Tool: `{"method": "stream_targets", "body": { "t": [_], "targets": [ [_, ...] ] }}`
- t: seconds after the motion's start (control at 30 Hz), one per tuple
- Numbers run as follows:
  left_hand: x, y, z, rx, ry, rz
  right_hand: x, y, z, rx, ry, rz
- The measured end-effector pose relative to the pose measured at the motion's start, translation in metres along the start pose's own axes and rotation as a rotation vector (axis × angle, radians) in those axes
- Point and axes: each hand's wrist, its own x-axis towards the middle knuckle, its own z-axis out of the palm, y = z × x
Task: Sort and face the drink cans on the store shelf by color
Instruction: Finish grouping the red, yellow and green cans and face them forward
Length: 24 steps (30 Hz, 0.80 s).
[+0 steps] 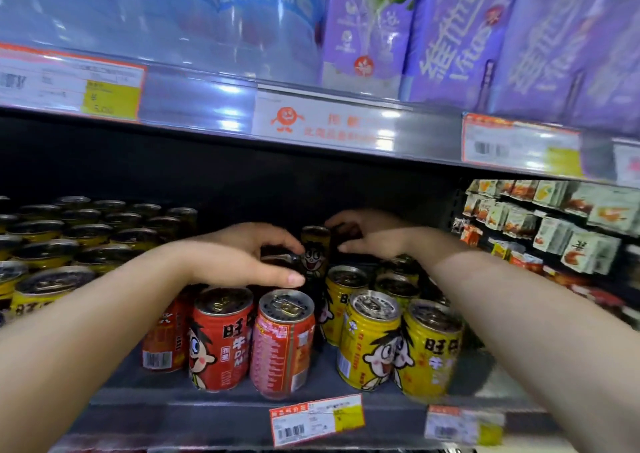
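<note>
On the shelf (221, 414), red cans (221, 338) stand near-left and yellow cans (372, 340) near-right. Both hands reach far back: the left hand (242, 256) grips a shadowed can (313, 255) (colour unclear); the right hand (367, 236) curls around another. Best lifted straight up, clearing neighbours' rims.

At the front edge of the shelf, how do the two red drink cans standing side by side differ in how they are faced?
The left red can with the cartoon face shows its front artwork outward; the right red can shows fine print and an ingredients-style panel, so it is turned away. The left one stands slightly further back, while the right one sits nearer the shelf edge. Both are upright, red, with silver pull-tab tops, and neither is touched by a hand.
</note>
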Motion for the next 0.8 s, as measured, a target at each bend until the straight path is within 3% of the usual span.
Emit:
{"method": "stream_targets", "body": {
  "t": [0.53,0.8],
  "targets": [
    [0.012,0.008,0.022,0.030,0.023,-0.123,0.042,0.049,0.015,-0.145,-0.157,-0.103],
    [0.013,0.002,0.023,0.015,0.005,-0.141,0.048,0.056,0.032,-0.005,-0.082,-0.075]
  ]
}}
